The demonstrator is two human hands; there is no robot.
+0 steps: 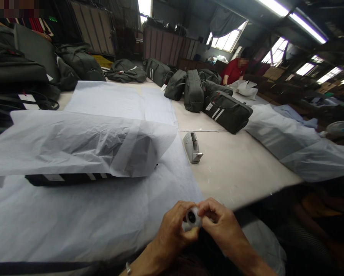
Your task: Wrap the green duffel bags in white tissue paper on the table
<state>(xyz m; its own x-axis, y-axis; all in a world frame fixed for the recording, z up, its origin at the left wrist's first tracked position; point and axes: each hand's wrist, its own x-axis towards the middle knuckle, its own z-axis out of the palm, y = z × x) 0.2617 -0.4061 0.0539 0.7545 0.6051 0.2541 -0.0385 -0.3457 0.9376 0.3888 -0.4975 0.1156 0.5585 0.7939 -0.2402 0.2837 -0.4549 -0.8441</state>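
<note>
Near the bottom centre, my left hand has its fingers curled around a small white roll, which looks like tape with a dark hole in the middle. My right hand pinches at the roll's right edge. To the left, thin white paper lies draped over a dark bag with white stripes, whose lower edge shows. More white paper is spread flat under it. A grey tape dispenser stands on the table beyond my hands.
Several dark bags stand on the table further back. Other dark bags are piled at the left. White sheets hang over the right edge. A person in red is at the far side.
</note>
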